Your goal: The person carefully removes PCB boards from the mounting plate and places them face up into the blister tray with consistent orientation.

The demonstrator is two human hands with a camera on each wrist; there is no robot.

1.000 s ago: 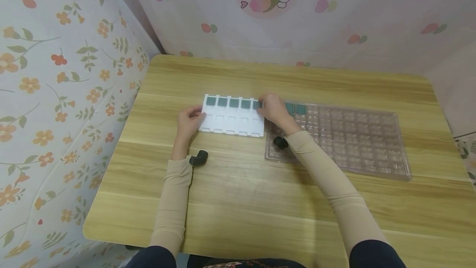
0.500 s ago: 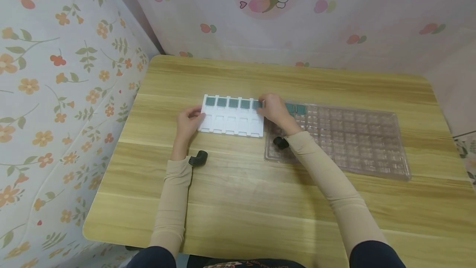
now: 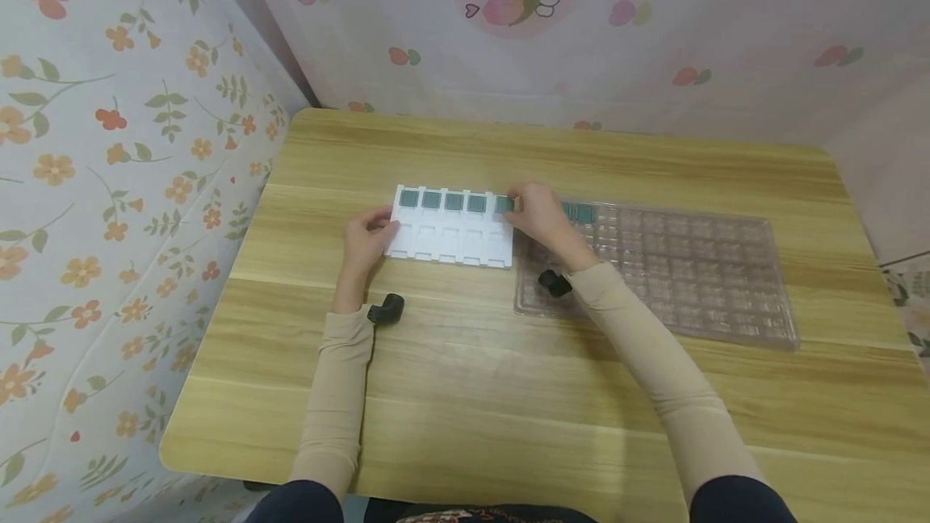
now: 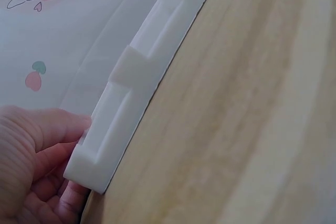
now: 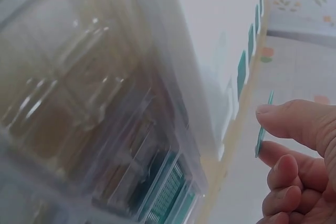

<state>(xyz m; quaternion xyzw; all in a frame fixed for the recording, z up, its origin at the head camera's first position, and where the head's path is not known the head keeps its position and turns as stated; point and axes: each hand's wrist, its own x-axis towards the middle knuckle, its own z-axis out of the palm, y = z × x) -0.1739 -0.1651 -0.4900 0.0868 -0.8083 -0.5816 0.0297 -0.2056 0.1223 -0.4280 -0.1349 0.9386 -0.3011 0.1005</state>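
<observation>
A white tray [image 3: 450,247] with two rows of recesses lies on the table, several green square chips [image 3: 431,200] in its far row. My left hand [image 3: 366,240] holds the tray's left end; in the left wrist view the thumb rests on the rim and the other fingers curl below it. At the far right corner my right hand [image 3: 539,212] pinches one thin green chip [image 5: 264,127] by its edges between thumb and finger. The right wrist view shows this chip on edge, raised off the tray.
A clear plastic tray [image 3: 697,273] with many pockets lies right of the white one, partly under my right arm. A few green chips [image 3: 584,213] sit in its far left pockets. Black wrist devices [image 3: 387,309] jut from both sleeves. Patterned curtains [image 3: 465,79] border the wooden table [image 3: 465,394].
My right hand, with the chip pinched, has shifted slightly right relative to the white tray, and its wrist has turned a little. My left hand stays at the tray's left end.
</observation>
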